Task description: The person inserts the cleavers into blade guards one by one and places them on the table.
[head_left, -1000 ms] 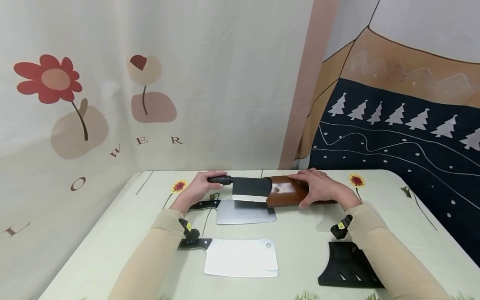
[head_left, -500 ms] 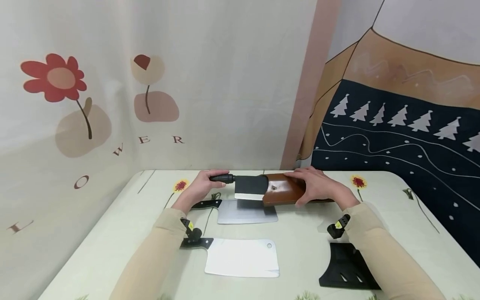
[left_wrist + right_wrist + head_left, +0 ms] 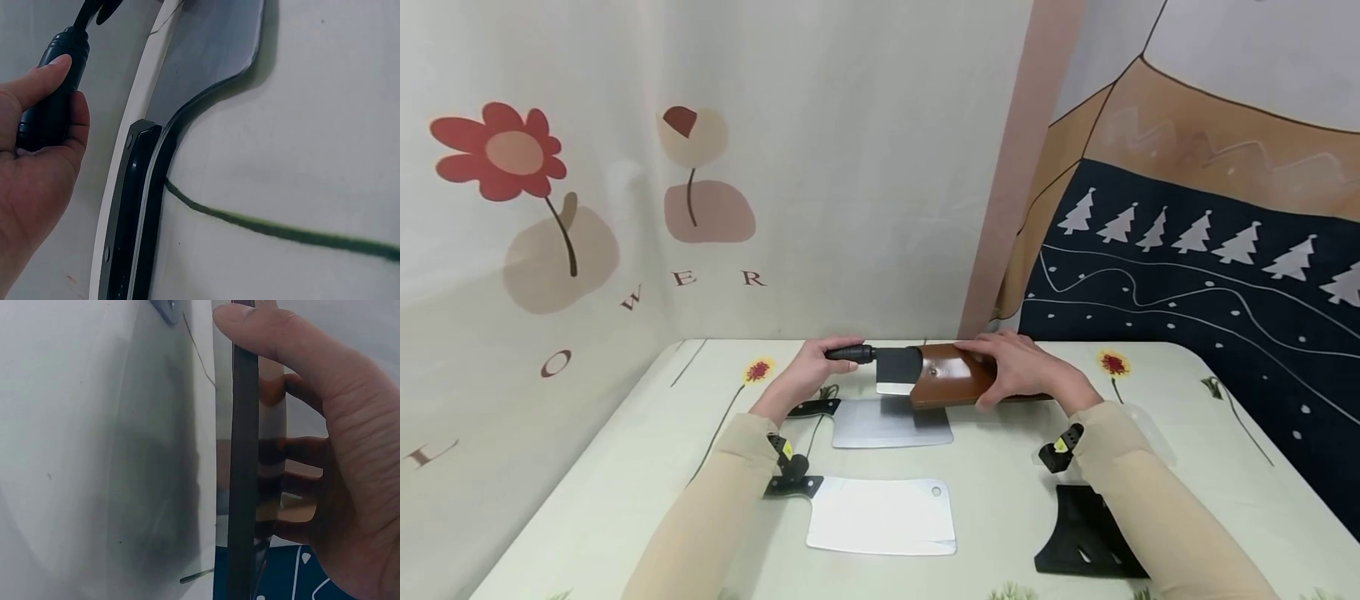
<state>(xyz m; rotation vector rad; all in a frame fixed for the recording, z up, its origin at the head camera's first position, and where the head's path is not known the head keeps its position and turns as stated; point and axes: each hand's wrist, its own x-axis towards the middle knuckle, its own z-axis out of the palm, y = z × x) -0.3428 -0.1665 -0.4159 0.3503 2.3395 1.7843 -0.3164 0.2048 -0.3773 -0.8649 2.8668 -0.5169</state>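
Observation:
My left hand grips the black handle of a cleaver, its fingers and thumb wrapped round it in the left wrist view. The cleaver's dark blade with a bright edge runs into a brown leather sheath; the rest of the blade is hidden inside. My right hand holds the sheath across its width, thumb on the near edge and fingers over the far side. In the right wrist view the sheath stands edge-on, raised over the table with a shadow below.
Under the held cleaver lies a second cleaver with a black handle. Nearer me is a third cleaver with a hole in its blade. A black slotted sheath lies at the right, partly behind the right forearm. A curtain hangs behind the table.
The right hand has moved the brown sheath left along the blade, so less of the blade shows. The left hand has shifted slightly right, still gripping the handle.

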